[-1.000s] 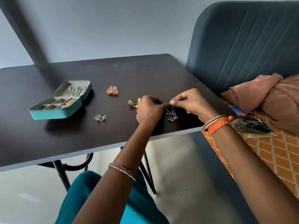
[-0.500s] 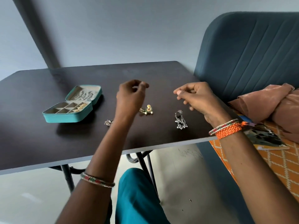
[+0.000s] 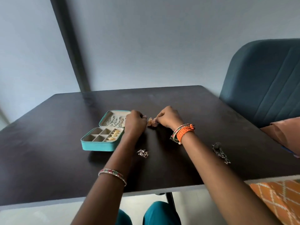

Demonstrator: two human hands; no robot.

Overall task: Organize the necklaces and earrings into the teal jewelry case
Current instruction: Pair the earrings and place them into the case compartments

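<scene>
Both my hands (image 3: pixel 135 121) (image 3: pixel 168 118) pinch the orange earrings (image 3: pixel 151 122) beside the case (image 3: pixel 103 135); some jewelry's stowed, silver (image 3: pixel 142 153) and dark (image 3: pixel 220 152) pairs still wait

The open jewelry case (image 3: pixel 97 144) sits on the counter (image 3: pixel 48 159) to my left, its lid behind the tray. Just right of it, my hands (image 3: pixel 135 121) (image 3: pixel 168 118) meet around a pair of earrings (image 3: pixel 151 122). Nearer me lies a small earring pair (image 3: pixel 143 153); far right, a dangling pair (image 3: pixel 220 152).
</scene>
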